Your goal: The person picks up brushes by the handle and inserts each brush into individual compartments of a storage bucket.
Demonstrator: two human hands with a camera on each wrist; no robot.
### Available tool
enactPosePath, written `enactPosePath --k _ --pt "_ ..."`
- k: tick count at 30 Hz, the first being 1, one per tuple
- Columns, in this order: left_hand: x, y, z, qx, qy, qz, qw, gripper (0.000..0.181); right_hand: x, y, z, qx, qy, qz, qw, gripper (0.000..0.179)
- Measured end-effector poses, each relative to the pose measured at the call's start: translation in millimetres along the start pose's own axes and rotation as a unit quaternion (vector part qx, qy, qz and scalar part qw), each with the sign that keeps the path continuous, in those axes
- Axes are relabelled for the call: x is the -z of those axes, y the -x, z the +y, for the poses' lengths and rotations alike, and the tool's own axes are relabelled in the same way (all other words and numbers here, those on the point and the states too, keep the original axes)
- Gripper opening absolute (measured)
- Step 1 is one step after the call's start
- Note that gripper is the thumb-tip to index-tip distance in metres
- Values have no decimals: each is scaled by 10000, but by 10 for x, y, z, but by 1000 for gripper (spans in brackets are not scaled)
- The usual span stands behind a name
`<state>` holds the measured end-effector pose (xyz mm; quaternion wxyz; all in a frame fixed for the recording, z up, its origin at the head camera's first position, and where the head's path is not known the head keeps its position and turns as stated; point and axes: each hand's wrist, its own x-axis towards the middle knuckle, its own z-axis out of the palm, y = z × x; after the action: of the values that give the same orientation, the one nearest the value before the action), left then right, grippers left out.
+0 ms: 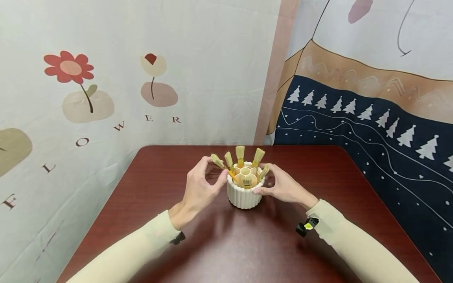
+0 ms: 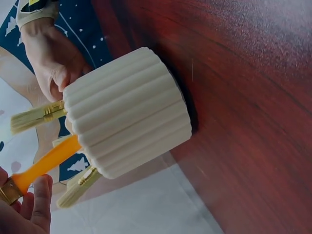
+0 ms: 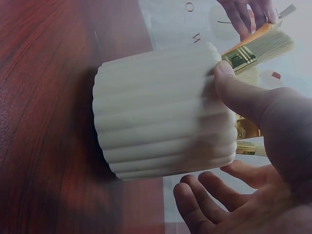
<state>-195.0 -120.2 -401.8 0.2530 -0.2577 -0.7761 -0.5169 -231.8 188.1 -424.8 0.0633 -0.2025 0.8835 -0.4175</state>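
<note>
A white ribbed brush holder [image 1: 244, 199] stands upright on the table with several bristle paintbrushes in it, bristles up. My left hand [image 1: 201, 188], at its left side, pinches one paintbrush [image 1: 232, 175] near the metal ferrule. In the left wrist view the orange handle [image 2: 53, 155] of that brush slants into the holder's mouth, its lower end hidden inside. My right hand [image 1: 284, 187] grips the holder's right side near the rim. The right wrist view shows its thumb [image 3: 226, 73] pressed on the rim, other fingers at the far side.
The holder has a round middle compartment [image 1: 245, 171] with others around it. Under it lies a dark red wooden table [image 1: 152, 181]. Printed cloths hang behind: a pale flower cloth [image 1: 212, 70] and a dark tree-patterned cloth [image 1: 354, 133] at the right.
</note>
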Motion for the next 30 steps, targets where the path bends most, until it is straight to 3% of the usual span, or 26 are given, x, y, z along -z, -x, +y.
enactPosePath --k 30 --pt "-192 101 -153 600 -194 -205 9978 24 -23 1 22 -139 -156 146 9997 94"
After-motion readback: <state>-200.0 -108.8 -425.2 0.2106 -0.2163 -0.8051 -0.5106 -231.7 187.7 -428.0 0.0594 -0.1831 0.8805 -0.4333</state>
